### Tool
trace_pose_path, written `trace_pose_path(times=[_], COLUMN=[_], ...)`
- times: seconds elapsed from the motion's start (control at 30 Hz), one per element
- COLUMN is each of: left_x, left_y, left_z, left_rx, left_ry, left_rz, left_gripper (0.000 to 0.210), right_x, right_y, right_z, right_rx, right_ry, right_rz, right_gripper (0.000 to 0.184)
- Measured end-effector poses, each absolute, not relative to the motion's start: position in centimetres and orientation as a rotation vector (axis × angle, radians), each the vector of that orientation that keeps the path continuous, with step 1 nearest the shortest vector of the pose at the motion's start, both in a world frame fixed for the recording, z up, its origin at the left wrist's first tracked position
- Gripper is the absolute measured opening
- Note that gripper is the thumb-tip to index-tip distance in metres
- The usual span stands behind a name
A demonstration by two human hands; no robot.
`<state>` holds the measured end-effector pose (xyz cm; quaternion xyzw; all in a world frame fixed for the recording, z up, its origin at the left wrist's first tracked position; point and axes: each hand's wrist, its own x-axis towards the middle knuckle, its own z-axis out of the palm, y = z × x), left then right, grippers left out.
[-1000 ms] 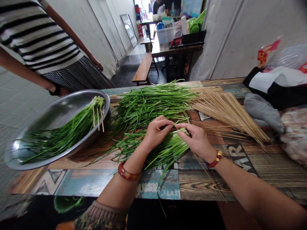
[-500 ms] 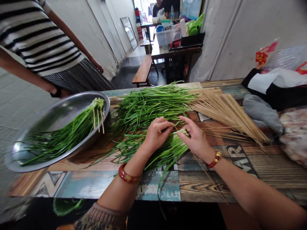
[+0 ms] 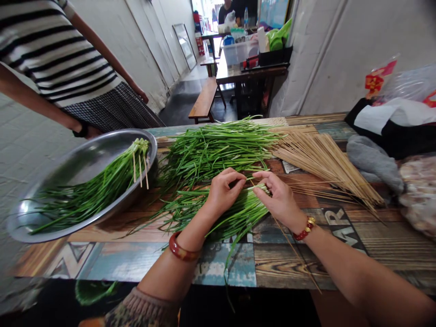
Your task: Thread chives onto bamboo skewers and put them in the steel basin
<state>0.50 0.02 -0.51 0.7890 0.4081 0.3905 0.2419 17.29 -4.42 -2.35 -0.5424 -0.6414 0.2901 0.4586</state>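
My left hand point(image 3: 225, 190) is closed in a pinch on a thin garlic chive stalk point(image 3: 250, 178), just left of my right fingertips. My right hand point(image 3: 277, 197) is curled around a bamboo skewer point(image 3: 298, 254), whose long end slants out below the palm past the table's front edge. Its upper part is hidden by the fingers. Pale chive ends lie against the right thumb, and their green leaves point(image 3: 235, 220) spread left under both hands. Behind is a larger pile of garlic chives point(image 3: 218, 150). Loose bamboo skewers point(image 3: 327, 168) fan out to its right.
A metal basin point(image 3: 102, 141) at the left holds chives threaded on skewers point(image 3: 140, 168). Beside it stands a person in a striped top point(image 3: 71, 59). A grey cloth point(image 3: 373, 161) and a filled plastic bag point(image 3: 420, 190) lie at the right. A bench point(image 3: 204, 100) stands beyond the table.
My right index finger has bent down and in toward my left fingertips. My left hand has hardly moved.
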Motion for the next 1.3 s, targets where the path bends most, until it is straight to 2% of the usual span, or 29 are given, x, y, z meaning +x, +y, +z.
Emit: trace_pose_path(times=[0.57,0.83,1.07,1.3], left_x=[0.5,0.3,0.3,-0.2], left_y=[0.1,0.0,-0.1,0.5], left_z=[-0.4,-0.1,-0.7,-0.9], left_rx=[2.108,2.141,2.186,2.275], left_ry=[1.001,0.871,1.008,1.136], left_rz=[1.011,0.821,0.630,0.820], left_gripper=[0.010,0.013,0.018,0.017], right_x=[17.2,17.2,17.6,17.9], right_y=[-4.5,-4.5,-4.1,-4.5], right_z=[-2.5,-2.8,-3.5,-2.7], right_rx=[-1.334,-1.375,-1.350,-1.425], right_ry=[-1.556,-1.566,-1.580,-1.786], right_rz=[0.733,0.597,0.714,0.662], right_gripper=[0.024,0.012,0.026,0.014])
